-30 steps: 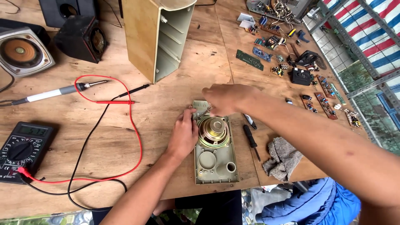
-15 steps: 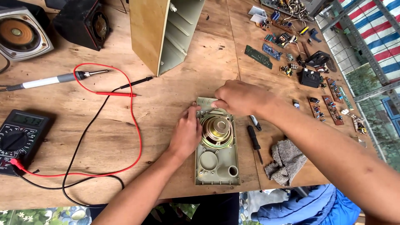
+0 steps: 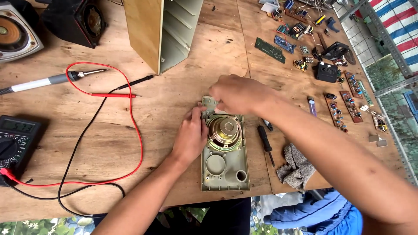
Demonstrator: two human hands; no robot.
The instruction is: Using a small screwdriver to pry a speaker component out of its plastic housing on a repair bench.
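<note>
A grey-green plastic speaker panel lies flat on the wooden table, with a round metal speaker driver mounted in its upper half. My left hand rests on the panel's left edge beside the driver, fingers pressing it down. My right hand is over the panel's top end, fingertips pinched at the upper left corner; what they grip is hidden. A black screwdriver lies just right of the panel.
A multimeter with red and black leads sits at left, a soldering iron above it. A beige speaker cabinet stands behind. Circuit boards and parts are scattered at right; a grey rag lies near the edge.
The view has shifted slightly. My right hand stays over the panel's top, fingers working at its upper corner. My left hand keeps holding the panel's left side.
</note>
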